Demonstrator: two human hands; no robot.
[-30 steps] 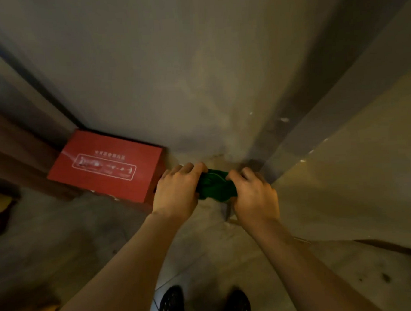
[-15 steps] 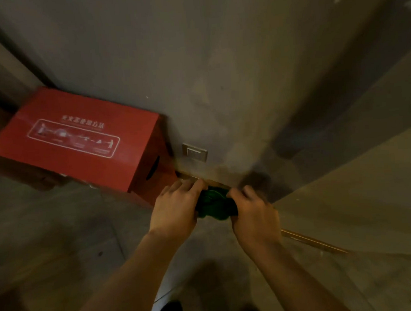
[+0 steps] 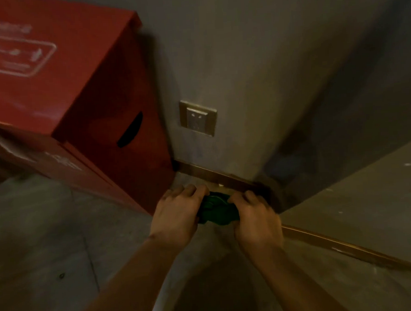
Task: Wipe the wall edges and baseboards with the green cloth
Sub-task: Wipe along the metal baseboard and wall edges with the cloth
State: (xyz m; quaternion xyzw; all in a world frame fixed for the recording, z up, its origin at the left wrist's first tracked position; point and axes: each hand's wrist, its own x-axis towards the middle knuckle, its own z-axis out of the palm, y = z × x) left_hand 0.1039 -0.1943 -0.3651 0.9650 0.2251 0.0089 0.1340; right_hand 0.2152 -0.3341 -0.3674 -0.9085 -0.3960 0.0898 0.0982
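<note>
Left hand (image 3: 177,214) and right hand (image 3: 254,216) each grip one end of the bunched green cloth (image 3: 217,210), fingers curled. Cloth sits near the brown wooden baseboard (image 3: 215,176), beside the red cardboard box (image 3: 75,91).

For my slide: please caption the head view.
Both hands hold a green cloth near the baseboard.

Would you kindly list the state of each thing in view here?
green cloth: bunched, held between both hands near the floor
left hand: grips the cloth
right hand: grips the cloth
baseboard: bare, cloth just short of it
wall socket: nothing plugged in
red box: closed
</note>
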